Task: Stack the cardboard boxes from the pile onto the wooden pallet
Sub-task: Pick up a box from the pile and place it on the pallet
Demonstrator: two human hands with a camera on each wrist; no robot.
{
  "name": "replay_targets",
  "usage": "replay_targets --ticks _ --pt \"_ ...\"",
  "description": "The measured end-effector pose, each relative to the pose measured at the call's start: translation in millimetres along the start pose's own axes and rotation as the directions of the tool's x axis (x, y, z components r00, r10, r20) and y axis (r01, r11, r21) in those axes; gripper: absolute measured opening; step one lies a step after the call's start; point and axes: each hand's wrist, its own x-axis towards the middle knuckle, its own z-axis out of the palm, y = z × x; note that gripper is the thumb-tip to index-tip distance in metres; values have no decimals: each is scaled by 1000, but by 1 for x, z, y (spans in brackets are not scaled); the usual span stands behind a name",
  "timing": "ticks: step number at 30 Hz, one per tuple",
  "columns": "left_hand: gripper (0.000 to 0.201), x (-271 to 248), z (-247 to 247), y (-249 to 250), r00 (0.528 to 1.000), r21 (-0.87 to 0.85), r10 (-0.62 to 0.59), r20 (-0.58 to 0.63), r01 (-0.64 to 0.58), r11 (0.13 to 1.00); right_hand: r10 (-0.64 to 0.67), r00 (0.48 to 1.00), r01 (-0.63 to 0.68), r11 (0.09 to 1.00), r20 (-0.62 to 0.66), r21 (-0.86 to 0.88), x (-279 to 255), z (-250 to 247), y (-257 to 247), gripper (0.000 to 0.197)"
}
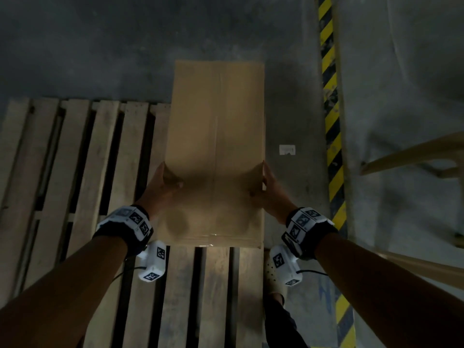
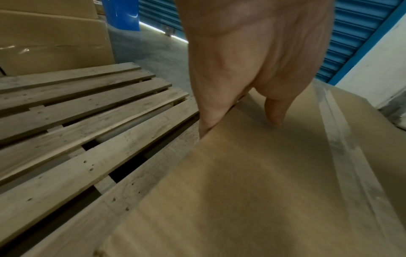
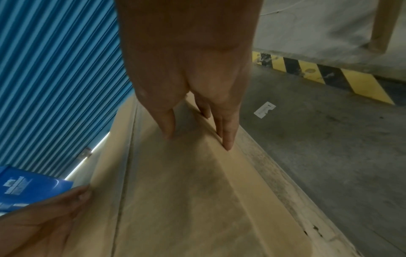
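the left hand (image 1: 160, 187) and right hand (image 1: 266, 189) grasp 1 taped-shut cardboard box (image 1: 216, 146) over the wooden pallet (image 1: 75, 159).

No legible text can be made out. White print is seen on a blue panel (image 3: 26, 187), but it is too blurred to be read. Black-and-white coded markers are carried on the wristbands (image 1: 136, 219), without readable letters or numbers.
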Motion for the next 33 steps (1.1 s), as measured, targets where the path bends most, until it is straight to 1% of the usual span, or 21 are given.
replay_targets --ticks 1,2,3,4,5,6,7,10,13,14,15,17,19,21,24,25,29,31,33 --pt "45 0 1 3 1000 13 -23 -14 24 1000 9 1000 -9 1000 -9 19 -1 0 -4 109" --pt "40 -2 1 7 999 19 -33 -20 33 999 12 1000 -11 999 -21 31 -2 -1 -8 106" --pt "44 -4 -1 12 999 17 -42 -21 42 999 7 1000 -7 1000 -30 29 -5 -1 -17 102" --pt "58 -7 -5 19 999 10 -40 -30 40 999 1 999 0 1000 -40 20 -11 -1 -27 96" --pt "74 -11 -9 26 998 42 -31 -52 33 999 -8 999 8 1000 -51 13 -17 0 -38 89" --pt "81 -19 -14 38 996 88 -20 -83 27 996 -10 998 11 1000 -59 17 -23 0 -48 84" --pt "81 -28 -19 53 994 126 -3 -110 16 992 -10 998 11 1000 -62 15 -31 -1 -59 83" --pt "73 -63 -38 102 980 180 131 -146 -104 978 -50 990 48 999 -132 -15 -67 2 -104 91" --pt "66 -119 -62 161 937 204 302 -175 -266 942 -168 966 176 984 -197 20 -119 6 -165 84" --pt "65 -142 -72 180 916 207 355 -185 -317 925 -215 954 227 973 -210 34 -142 9 -186 79" --pt "65 -166 -83 199 884 208 427 -191 -389 897 -271 935 288 957 -228 44 -167 12 -209 76" --pt "69 -219 -104 237 813 233 547 -201 -502 833 -382 888 402 915 -257 28 -222 17 -253 71" --pt "73 -276 -123 268 740 253 639 -207 -591 766 -463 843 484 875 -274 10 -283 23 -289 70" --pt "73 -340 -141 295 669 282 719 -189 -664 692 -532 795 559 829 -292 12 -351 34 -320 71" --pt "69 -439 -160 317 590 310 793 -151 -734 605 -605 712 657 753 -356 35 -460 52 -348 77" --pt "68 -470 -166 320 571 312 808 -148 -748 586 -622 689 679 733 -371 33 -494 60 -354 77" --pt "67 -581 -185 307 535 293 825 -184 -771 566 -672 627 728 686 -394 -11 -609 88 -354 73" --pt "68 -631 -193 289 537 303 814 -222 -755 581 -695 608 738 673 -384 -49 -654 101 -347 71" --pt "67 -675 -197 265 525 309 808 -267 -748 588 -715 589 749 658 -377 -80 -690 111 -334 72"
